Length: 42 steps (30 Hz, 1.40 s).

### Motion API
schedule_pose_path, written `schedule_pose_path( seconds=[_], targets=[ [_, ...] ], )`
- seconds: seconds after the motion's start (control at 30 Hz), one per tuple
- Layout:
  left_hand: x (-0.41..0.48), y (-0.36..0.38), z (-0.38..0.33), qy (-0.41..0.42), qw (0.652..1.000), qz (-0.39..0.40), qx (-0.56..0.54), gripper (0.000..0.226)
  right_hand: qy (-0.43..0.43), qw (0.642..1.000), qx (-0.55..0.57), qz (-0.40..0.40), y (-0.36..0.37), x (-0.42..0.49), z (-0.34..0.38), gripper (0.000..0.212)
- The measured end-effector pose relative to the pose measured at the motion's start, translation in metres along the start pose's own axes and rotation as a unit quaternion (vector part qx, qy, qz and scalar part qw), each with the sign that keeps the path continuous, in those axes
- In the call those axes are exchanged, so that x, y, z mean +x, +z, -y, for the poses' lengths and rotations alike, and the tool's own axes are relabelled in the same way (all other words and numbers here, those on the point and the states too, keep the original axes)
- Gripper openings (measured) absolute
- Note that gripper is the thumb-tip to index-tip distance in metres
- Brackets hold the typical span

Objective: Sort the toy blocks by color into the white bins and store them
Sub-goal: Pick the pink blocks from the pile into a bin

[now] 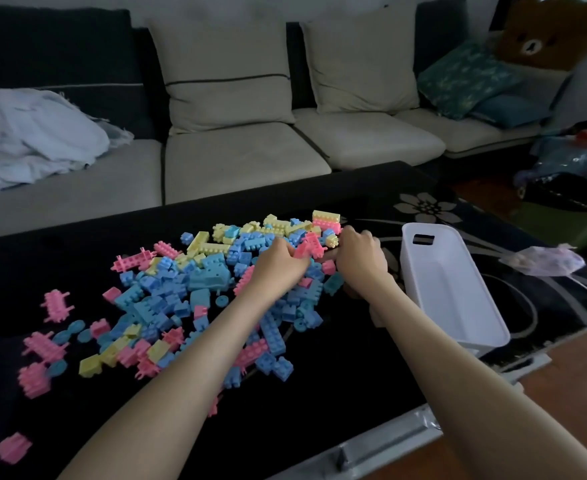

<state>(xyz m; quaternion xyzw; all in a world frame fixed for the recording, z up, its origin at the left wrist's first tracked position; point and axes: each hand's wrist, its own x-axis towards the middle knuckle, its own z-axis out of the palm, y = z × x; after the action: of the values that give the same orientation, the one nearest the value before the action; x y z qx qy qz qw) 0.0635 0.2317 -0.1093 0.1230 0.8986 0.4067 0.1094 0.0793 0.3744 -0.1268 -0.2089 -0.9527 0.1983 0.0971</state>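
Okay, the black table (354,358) carries everything. The block pile (188,299) sprawls across its middle, with pink, blue and yellow all mixed, and strays lie well apart to the left. The white bin (458,306) stands just right of the pile, nothing showing inside.

Step in hand, as I judge it: pulling pinks out of the pile's far right end for that bin. To do it well, take one colour only, shake off clinging blue pieces before lifting, carry straight to the bin and drop low.

The left hand (278,261) curls its fingers round a pink block (307,247). The right hand (359,254) is curled too, knuckles up, and its grip is hidden, so I cannot tell what it holds. The pink block sits between the two hands, in the left fingertips and just beside the right hand.
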Motion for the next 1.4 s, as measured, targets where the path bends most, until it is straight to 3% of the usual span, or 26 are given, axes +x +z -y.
schedule_pose_path(
  seconds=[0.1, 0.2, 0.33, 0.43, 0.57, 0.63, 0.73, 0.8, 0.9, 1.0, 1.07, 1.17, 1.3, 1.4],
  targets=[
    [-0.003, 0.008, -0.022, 0.019, 0.999, -0.039, -0.015, 0.02, -0.017, 0.999, 0.033, -0.036, -0.032, -0.008, -0.001, 0.044],
    [-0.008, 0.024, -0.048, 0.053, 0.998, -0.038, -0.005, 0.024, -0.011, 0.995, 0.063, -0.078, -0.066, -0.018, -0.019, 0.045],
    [-0.019, 0.059, -0.085, 0.117, 0.992, -0.034, 0.026, 0.034, 0.093, 0.983, 0.114, -0.108, -0.097, -0.034, -0.067, 0.044],
    [-0.028, 0.088, -0.106, 0.148, 0.987, -0.008, 0.056, 0.027, 0.147, 0.979, 0.131, -0.058, -0.104, -0.045, -0.095, 0.033],
    [-0.031, 0.113, -0.115, 0.17, 0.971, 0.087, 0.145, 0.037, 0.117, 0.985, 0.117, -0.054, -0.113, -0.044, -0.1, 0.018],
    [-0.035, 0.107, -0.111, 0.185, 0.961, 0.122, 0.166, 0.048, 0.078, 0.987, 0.112, -0.087, -0.113, -0.04, -0.089, 0.028],
    [-0.044, 0.077, -0.091, 0.218, 0.961, 0.1, 0.136, 0.035, 0.017, 0.988, 0.123, -0.091, -0.102, -0.039, -0.055, 0.04],
    [-0.049, 0.047, -0.063, 0.182, 0.97, 0.086, 0.137, 0.038, -0.031, 0.99, 0.121, -0.063, -0.086, -0.042, -0.025, 0.041],
    [-0.065, -0.009, -0.002, 0.1, 0.979, 0.023, 0.176, 0.047, -0.172, 0.976, 0.131, 0.027, -0.049, -0.058, 0.027, 0.034],
    [-0.098, -0.06, 0.05, 0.019, 0.982, -0.046, 0.182, 0.04, -0.347, 0.919, 0.071, 0.174, -0.009, -0.089, 0.068, 0.032],
    [-0.122, -0.088, 0.08, -0.025, 0.98, -0.065, 0.185, 0.036, -0.407, 0.874, -0.003, 0.263, 0.009, -0.107, 0.083, 0.033],
    [-0.149, -0.12, 0.119, -0.081, 0.976, -0.074, 0.187, 0.036, -0.403, 0.851, -0.077, 0.328, 0.017, -0.115, 0.09, 0.03],
    [-0.16, -0.139, 0.144, -0.089, 0.976, -0.027, 0.195, 0.038, -0.362, 0.857, -0.131, 0.342, 0.019, -0.111, 0.093, 0.03],
    [-0.163, -0.149, 0.154, -0.078, 0.977, -0.034, 0.194, 0.033, -0.327, 0.875, -0.144, 0.328, 0.026, -0.106, 0.093, 0.031]
  ],
)
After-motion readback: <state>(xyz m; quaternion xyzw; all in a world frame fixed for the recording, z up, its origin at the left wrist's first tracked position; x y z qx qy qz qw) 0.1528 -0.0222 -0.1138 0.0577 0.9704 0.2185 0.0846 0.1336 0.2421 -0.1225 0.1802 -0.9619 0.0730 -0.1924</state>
